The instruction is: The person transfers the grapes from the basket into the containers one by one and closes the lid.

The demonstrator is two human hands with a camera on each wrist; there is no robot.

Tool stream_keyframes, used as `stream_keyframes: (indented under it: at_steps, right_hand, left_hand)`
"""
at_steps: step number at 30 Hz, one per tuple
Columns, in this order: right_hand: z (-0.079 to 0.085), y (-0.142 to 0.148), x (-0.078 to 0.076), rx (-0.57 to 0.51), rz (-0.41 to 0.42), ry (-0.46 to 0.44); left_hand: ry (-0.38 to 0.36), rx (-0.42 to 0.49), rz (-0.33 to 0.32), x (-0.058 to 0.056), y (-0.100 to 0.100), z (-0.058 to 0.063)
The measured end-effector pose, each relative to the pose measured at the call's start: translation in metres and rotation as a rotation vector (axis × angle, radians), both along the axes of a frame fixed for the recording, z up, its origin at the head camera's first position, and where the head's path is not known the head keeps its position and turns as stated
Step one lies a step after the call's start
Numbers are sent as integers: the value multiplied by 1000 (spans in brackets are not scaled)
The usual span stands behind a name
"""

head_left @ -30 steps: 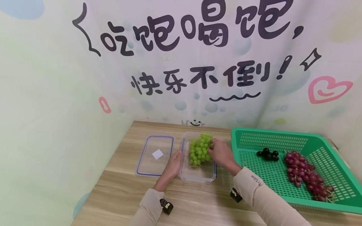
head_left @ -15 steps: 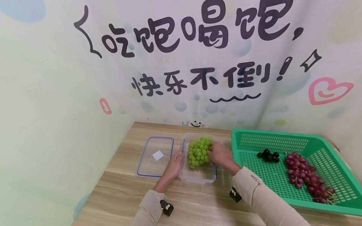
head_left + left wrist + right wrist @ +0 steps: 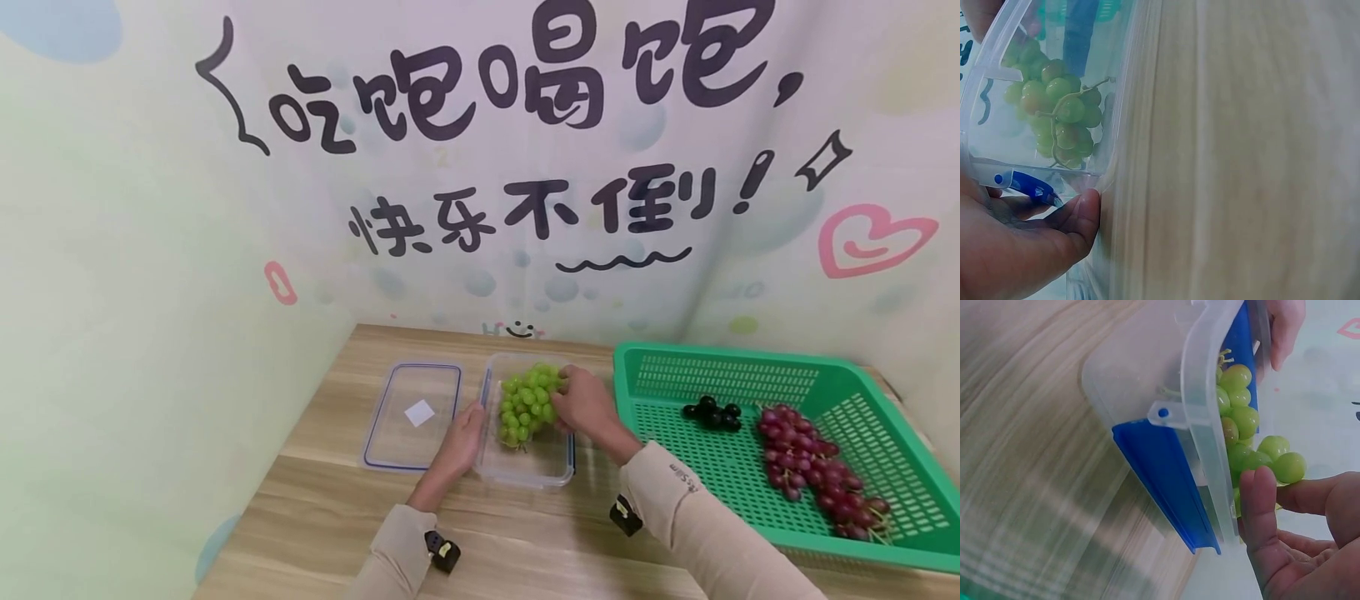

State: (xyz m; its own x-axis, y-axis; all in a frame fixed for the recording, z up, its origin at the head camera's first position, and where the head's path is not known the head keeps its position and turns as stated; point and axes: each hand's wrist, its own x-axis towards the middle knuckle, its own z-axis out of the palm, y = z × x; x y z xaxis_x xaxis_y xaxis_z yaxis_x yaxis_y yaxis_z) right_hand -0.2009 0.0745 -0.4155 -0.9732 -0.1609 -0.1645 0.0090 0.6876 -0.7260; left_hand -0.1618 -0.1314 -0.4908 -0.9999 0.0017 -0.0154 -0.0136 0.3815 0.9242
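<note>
A bunch of green grapes (image 3: 527,404) lies partly inside a clear plastic food container (image 3: 525,475) with blue side clips. At the bunch's upper right, my right hand (image 3: 588,407) pinches it between thumb and fingers. In the right wrist view, several grapes (image 3: 1244,422) show above the container's rim beside the right hand's fingertips (image 3: 1263,478). My left hand (image 3: 460,437) grips the left side of the container. The left wrist view shows the left hand's fingers (image 3: 1088,212) bent against that side near a hanging blue clip (image 3: 1029,185), with a stem visible through the wall.
Left of the container lies its clear lid (image 3: 382,417) with a blue seal and a white square label (image 3: 418,412). At right stands a green basket (image 3: 652,450) with black grapes (image 3: 711,413) and red grapes (image 3: 813,467). A printed cloth (image 3: 442,292) hangs behind the wooden table (image 3: 315,483).
The green grapes have shifted slightly down and left in the container, and the right hand's fingers have changed position on them. The left hand stays at the container's side.
</note>
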Motion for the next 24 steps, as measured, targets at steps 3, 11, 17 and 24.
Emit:
stream_keyframes:
  at_steps: [3,11,17,24]
  right_hand:
    - [2,3,1,-20,-4,14]
    - [12,9,6,-17,31,64]
    - [28,18,8,-34,44,79]
    - [39,41,6,-54,11,69]
  left_hand:
    - [7,-9,1,-1,0,0]
    - [12,-17,1,0,1,0]
    - [6,-13,-1,0,0,0]
    - [0,-2,-3,-2,0,-2]
